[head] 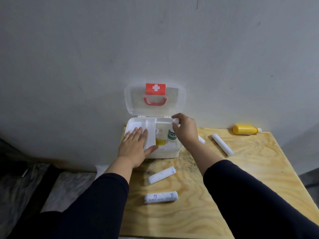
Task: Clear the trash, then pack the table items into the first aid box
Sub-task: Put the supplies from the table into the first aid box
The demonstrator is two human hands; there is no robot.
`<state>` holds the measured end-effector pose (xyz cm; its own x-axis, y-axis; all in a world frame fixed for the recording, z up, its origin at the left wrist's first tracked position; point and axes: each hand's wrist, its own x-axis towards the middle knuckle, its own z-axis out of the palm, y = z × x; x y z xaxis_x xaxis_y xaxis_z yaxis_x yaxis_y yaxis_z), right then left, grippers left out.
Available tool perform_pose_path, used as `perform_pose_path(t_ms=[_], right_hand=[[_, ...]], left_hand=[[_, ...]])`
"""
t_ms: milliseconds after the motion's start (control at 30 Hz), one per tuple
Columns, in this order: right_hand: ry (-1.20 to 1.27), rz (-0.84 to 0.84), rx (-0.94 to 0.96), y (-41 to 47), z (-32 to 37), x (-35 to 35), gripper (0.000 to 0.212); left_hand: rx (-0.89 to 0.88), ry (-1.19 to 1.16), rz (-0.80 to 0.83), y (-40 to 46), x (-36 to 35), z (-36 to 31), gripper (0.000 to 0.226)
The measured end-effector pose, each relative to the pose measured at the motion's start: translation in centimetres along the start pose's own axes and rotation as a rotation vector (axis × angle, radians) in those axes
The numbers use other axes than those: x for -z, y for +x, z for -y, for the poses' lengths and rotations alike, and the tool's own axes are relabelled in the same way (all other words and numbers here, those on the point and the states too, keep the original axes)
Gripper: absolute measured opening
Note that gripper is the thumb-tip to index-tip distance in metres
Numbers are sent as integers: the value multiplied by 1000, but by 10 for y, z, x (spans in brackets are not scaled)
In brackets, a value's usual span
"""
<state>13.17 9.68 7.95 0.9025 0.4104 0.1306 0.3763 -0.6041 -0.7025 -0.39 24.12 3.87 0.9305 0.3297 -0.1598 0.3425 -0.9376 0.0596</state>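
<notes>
The white first aid box [165, 153] stands against the wall, its clear lid [176, 100] raised, showing a red cross label and red handle. My left hand [136, 147] lies flat on the box's white inner tray [136, 125], fingers spread. My right hand [185, 129] hovers over the box's right side, pinching a small white object [176, 121]. Inside the box are a green-and-white bottle [172, 134] and a yellow-labelled item [160, 141]. White gauze rolls lie on the table: one [162, 175] in front of the box, another [161, 197] nearer me, a long one [222, 144] to the right.
A yellow bottle [245, 129] lies on its side at the back right of the plywood table [250, 169]. A small white piece [201, 139] shows just behind my right wrist. The grey wall rises directly behind the box. Left of the table is a lower marbled surface [69, 188].
</notes>
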Motion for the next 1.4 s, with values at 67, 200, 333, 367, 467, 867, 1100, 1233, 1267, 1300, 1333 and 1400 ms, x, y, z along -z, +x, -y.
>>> perform_pose_path(t_ms=[67,200,333,367,467,867,1100,1233,1267,1300,1333,1400], right_hand=[[-33,43,-19,1,-3,-4,28],[-21,107,-26,3,1,-1,30],[-32,134,-1,2,1,16,27],[-45,139,-5,1,-1,22,27],[-108,212,-47,0,-13,47,25],[-367,287,-242,11,-134,186,33],[-291,213,-303,43,-231,226,34],[-260,179,-258,63,-271,226,40],[-252,182,-244,67,-279,224,40],[-241,185,-233,70,-285,222,39],[-229,185,-224,73,-290,219,38],[-201,169,-219,76,-296,213,37]], left_hand=[[0,-5,0,0,-1,0,99],[4,-19,21,0,3,-1,94],[26,-76,118,1,22,-5,88],[26,-91,117,3,29,-9,87],[-45,-119,43,14,57,-31,77],[-188,-248,252,80,98,-207,49],[-157,-292,325,122,68,-284,47],[-124,-315,356,143,45,-310,47],[-118,-311,364,147,39,-314,46],[-114,-303,372,150,35,-317,46],[-110,-293,378,153,31,-319,45],[-107,-283,383,159,26,-323,44]])
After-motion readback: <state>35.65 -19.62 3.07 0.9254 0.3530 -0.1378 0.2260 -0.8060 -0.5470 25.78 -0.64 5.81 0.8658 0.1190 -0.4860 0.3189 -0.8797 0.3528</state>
